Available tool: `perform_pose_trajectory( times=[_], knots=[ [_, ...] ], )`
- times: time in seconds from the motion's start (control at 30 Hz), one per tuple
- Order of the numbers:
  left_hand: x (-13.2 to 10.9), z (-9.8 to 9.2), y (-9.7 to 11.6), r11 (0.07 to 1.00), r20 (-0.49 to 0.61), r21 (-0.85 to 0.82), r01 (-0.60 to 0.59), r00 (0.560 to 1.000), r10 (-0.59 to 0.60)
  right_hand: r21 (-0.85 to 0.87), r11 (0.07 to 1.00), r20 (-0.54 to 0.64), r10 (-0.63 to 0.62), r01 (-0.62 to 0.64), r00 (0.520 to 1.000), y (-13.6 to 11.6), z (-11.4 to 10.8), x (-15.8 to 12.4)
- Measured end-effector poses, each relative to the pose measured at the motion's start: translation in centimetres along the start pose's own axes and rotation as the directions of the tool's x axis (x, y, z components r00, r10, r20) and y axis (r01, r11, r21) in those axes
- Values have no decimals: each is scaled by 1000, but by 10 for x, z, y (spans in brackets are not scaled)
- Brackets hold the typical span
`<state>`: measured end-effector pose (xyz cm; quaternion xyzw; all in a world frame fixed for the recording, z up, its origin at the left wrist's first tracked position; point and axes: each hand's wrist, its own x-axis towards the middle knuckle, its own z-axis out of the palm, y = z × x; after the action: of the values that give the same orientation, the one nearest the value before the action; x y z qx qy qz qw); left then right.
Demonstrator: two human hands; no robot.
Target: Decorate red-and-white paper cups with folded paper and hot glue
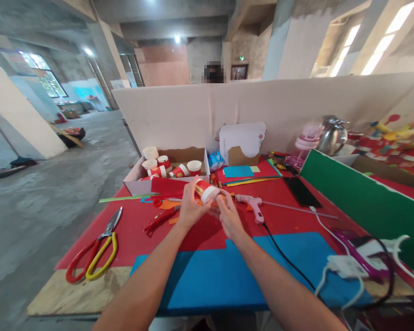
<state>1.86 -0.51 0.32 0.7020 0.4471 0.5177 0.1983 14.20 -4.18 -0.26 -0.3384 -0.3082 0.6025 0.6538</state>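
Note:
A red and white paper cup [204, 188] lies tilted on its side between my two hands, above the red table covering. My left hand [192, 207] is closed around its left and lower side. The fingers of my right hand [228, 214] are pressed together at the white end of the cup; any small piece between them is too small to make out. Just right of my hands lies a pink hot glue gun [251, 204] with a black cord. Red-handled pliers [162, 219] and orange paper scraps [169, 204] lie to the left.
Large scissors [105, 243] lie at the left edge. A cardboard box [138, 186] of paper cups stands behind my hands. Right of them are a black phone [301, 192], a white power strip [348, 266] with cables, and a green panel [362, 197]. Blue sheets [200, 280] cover the front.

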Motion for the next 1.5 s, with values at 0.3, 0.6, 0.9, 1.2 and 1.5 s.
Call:
perform_pose_trajectory(
  times=[0.3,0.6,0.9,1.2,1.5],
  knots=[
    [3,-7,-10,652,275,-640,407,913,-300,-367,886,-14,-311,284,950,-32,-27,13],
    [-3,-2,-1,689,437,-575,441,878,-198,-602,650,209,-432,464,877,-25,-19,5],
    [-9,6,6,635,479,-599,488,854,-205,-576,588,292,-501,568,815,-22,-18,2],
    [-13,14,13,568,513,-629,531,832,-210,-455,819,200,-289,350,936,-14,-20,3],
    [-13,14,11,629,518,-572,527,826,-221,-430,842,186,-272,327,944,-17,-15,3]
  ],
)
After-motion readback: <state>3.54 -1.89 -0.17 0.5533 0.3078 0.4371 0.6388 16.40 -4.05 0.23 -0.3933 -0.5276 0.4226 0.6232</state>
